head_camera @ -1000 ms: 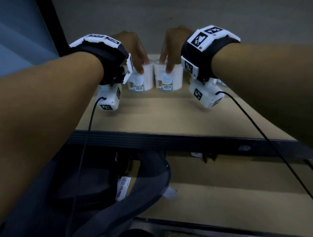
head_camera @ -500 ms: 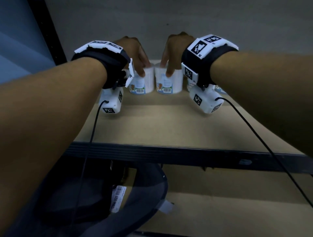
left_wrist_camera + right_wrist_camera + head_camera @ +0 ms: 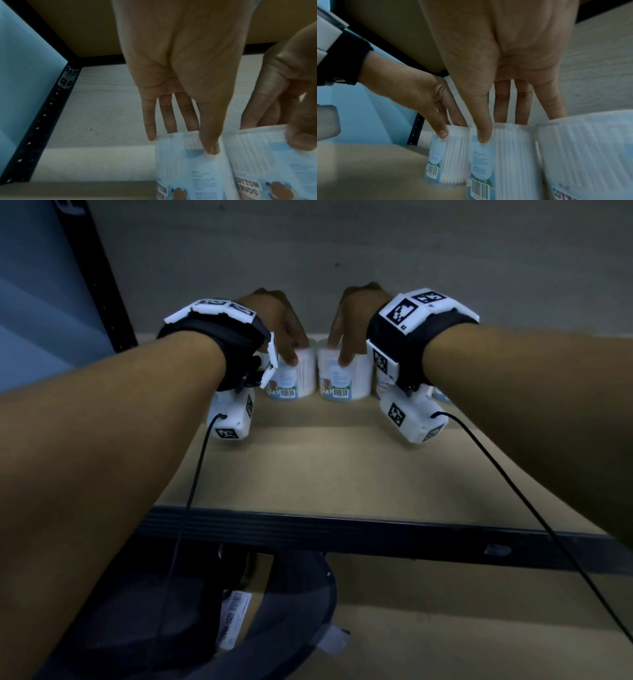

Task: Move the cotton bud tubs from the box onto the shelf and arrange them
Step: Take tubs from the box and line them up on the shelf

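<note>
Two cotton bud tubs stand upright side by side at the back of the shelf (image 3: 342, 474), close to the grey wall (image 3: 376, 251), and each has a hand on it from above. The left hand (image 3: 274, 316) grips the left tub (image 3: 294, 378): its thumb (image 3: 210, 135) presses the front of the tub just below the rim while the fingers (image 3: 169, 115) reach down behind the rim on the wall side. The right hand (image 3: 356, 316) grips the right tub (image 3: 342, 381) in the same way, with the thumb (image 3: 482, 121) on the front face and the fingers (image 3: 500, 101) dropping behind the rim. The two tubs are touching or nearly so; the views do not settle which. Both show blue labels with a bear picture and a barcode toward the front edge of the shelf. A third tub (image 3: 590, 155) stands just beside the right tub, on the side away from the left tub, and is partly hidden behind the right wrist in the head view; no hand touches it. A further tub edge shows beyond it, too hidden to describe. The black upright (image 3: 99, 285) of the shelf frame rises well to the left of the left tub, with a pale blue surface (image 3: 34, 302) beyond it. Below the shelf's dark front rail (image 3: 376, 535) lies a lower shelf (image 3: 479, 628).
</note>
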Tool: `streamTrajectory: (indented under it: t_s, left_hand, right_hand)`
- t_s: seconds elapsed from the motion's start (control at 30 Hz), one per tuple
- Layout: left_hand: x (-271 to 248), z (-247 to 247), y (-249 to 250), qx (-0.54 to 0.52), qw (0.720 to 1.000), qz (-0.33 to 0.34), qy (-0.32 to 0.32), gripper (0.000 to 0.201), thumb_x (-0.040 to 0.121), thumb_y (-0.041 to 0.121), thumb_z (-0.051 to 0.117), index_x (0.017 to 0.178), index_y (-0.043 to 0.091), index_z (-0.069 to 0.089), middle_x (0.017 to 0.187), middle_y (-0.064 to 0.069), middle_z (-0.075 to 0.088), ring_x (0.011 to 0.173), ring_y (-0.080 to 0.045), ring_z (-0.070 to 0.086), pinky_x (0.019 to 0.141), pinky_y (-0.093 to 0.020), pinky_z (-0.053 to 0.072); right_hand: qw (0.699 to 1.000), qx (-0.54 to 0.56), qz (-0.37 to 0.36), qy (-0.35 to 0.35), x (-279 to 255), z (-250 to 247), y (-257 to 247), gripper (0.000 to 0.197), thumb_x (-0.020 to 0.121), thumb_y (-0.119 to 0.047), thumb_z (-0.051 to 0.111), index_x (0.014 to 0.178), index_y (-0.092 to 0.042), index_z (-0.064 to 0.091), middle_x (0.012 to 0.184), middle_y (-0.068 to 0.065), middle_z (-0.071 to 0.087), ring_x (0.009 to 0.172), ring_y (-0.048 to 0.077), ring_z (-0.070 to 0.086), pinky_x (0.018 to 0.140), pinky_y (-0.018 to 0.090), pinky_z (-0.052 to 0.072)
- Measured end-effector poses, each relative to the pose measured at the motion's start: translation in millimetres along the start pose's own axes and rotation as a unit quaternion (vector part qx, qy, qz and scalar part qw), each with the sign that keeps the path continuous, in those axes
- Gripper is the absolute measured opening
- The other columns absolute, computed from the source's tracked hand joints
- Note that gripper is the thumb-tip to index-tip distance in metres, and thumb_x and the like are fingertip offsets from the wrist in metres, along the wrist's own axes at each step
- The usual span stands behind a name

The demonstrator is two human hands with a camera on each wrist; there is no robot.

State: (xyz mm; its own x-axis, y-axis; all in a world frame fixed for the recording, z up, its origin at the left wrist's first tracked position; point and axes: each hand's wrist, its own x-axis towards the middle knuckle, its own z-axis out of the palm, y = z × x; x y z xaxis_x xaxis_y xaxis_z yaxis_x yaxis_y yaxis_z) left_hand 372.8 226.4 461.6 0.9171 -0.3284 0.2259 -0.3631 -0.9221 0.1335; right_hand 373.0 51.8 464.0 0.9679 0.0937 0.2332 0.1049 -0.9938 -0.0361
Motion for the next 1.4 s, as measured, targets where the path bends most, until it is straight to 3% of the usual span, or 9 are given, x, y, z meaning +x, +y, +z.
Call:
streamTrajectory:
  t_s: [0.17, 0.3, 0.5, 0.63, 0.7, 0.87, 1.07, 1.3, 1.4]
  left_hand:
    - [1.4, 0.5, 1.4, 0.006, 1.0, 0.006, -0.004, 0.042, 0.077, 0.021, 0.083, 0.118, 0.018, 0.073, 0.118, 0.001, 0.07, 0.095, -0.007, 0.055, 0.081, -0.019, 0.038]
    - [1.1, 1.0, 1.0, 0.005, 1.0, 0.003, -0.006, 0.042, 0.077, 0.022, 0.082, 0.119, 0.019, 0.073, 0.117, 0.001, 0.07, 0.094, -0.007, 0.055, 0.08, -0.019, 0.037]
    - [-1.5, 3.1, 0.6, 0.014, 1.0, 0.004, 0.005, 0.046, 0.08, 0.021, 0.08, 0.125, 0.017, 0.07, 0.127, -0.003, 0.066, 0.108, -0.018, 0.06, 0.084, -0.019, 0.036]
    - [-10.1, 7.0, 4.4, 0.014, 1.0, 0.008, -0.015, 0.058, 0.078, 0.026, 0.083, 0.132, 0.017, 0.064, 0.137, -0.001, 0.059, 0.109, -0.013, 0.056, 0.087, -0.021, 0.036]
    - [-18.1, 10.1, 7.7, 0.027, 1.0, -0.001, -0.012, 0.068, 0.078, 0.031, 0.082, 0.14, 0.019, 0.056, 0.147, -0.002, 0.05, 0.125, -0.021, 0.052, 0.095, -0.025, 0.038]
    - [-41.9, 4.2, 17.3, 0.037, 0.999, -0.014, -0.002, 0.07, 0.082, 0.036, 0.078, 0.145, 0.027, 0.049, 0.151, -0.001, 0.043, 0.133, -0.023, 0.046, 0.095, -0.023, 0.036]
    - [-88.3, 3.8, 44.3, 0.031, 0.998, 0.035, 0.029, 0.056, 0.083, 0.038, 0.075, 0.136, 0.029, 0.057, 0.14, 0.002, 0.055, 0.12, -0.018, 0.056, 0.089, -0.021, 0.038]
    - [-149.2, 8.2, 84.8, -0.016, 0.992, 0.117, 0.05, 0.03, 0.084, 0.037, 0.073, 0.112, 0.029, 0.069, 0.106, 0.01, 0.062, 0.076, 0.0, 0.052, 0.085, -0.024, 0.045]
    - [-176.0, 12.6, 107.6, -0.064, 0.987, 0.133, 0.064, 0.021, 0.081, 0.041, 0.074, 0.099, 0.033, 0.069, 0.097, 0.013, 0.062, 0.075, 0.003, 0.056, 0.081, -0.024, 0.049]
  right_hand:
    - [1.0, 0.013, -0.025, -0.01, 4.8, 4.6, -3.9, 0.045, 0.07, -0.026, 0.082, 0.111, -0.01, 0.072, 0.106, 0.01, 0.071, 0.093, 0.027, 0.069, 0.084, 0.033, 0.055]
    - [1.0, 0.014, -0.017, 0.007, -2.4, 2.8, 3.8, 0.045, 0.082, -0.023, 0.074, 0.123, -0.009, 0.063, 0.121, 0.006, 0.058, 0.111, 0.026, 0.058, 0.077, 0.028, 0.042]
    - [0.998, 0.019, -0.043, -0.045, -1.3, -2.0, 3.4, 0.07, 0.032, -0.053, 0.09, 0.096, -0.027, 0.075, 0.094, -0.011, 0.07, 0.082, 0.014, 0.066, 0.081, 0.027, 0.052]
    - [0.995, 0.03, -0.085, -0.041, -28.0, -6.6, 11.1, 0.062, 0.074, -0.03, 0.083, 0.132, -0.022, 0.059, 0.126, -0.009, 0.059, 0.117, 0.012, 0.055, 0.084, 0.015, 0.034]
    - [0.991, 0.048, -0.122, -0.022, -40.2, -8.4, 17.6, 0.067, 0.08, -0.028, 0.078, 0.14, -0.022, 0.051, 0.144, -0.003, 0.048, 0.13, 0.015, 0.046, 0.091, 0.016, 0.032]
    - [0.987, 0.041, -0.152, -0.01, -66.9, -13.2, 26.5, 0.064, 0.08, -0.031, 0.077, 0.139, -0.029, 0.05, 0.144, 0.0, 0.045, 0.131, 0.018, 0.043, 0.102, 0.027, 0.034]
    - [0.987, 0.075, -0.139, -0.018, -114.4, -22.4, 43.0, 0.056, 0.079, -0.029, 0.078, 0.131, -0.033, 0.056, 0.132, -0.003, 0.055, 0.111, 0.016, 0.057, 0.087, 0.022, 0.04]
    - [0.975, 0.167, -0.144, -0.021, -179.0, -27.6, 62.7, 0.031, 0.078, -0.021, 0.077, 0.106, -0.029, 0.065, 0.101, -0.006, 0.067, 0.063, 0.012, 0.062, 0.067, 0.023, 0.048]
    - [0.97, 0.197, -0.144, -0.024, -210.9, -32.0, 75.7, 0.027, 0.078, -0.016, 0.075, 0.1, -0.027, 0.066, 0.095, -0.006, 0.068, 0.065, 0.019, 0.067, 0.066, 0.026, 0.054]
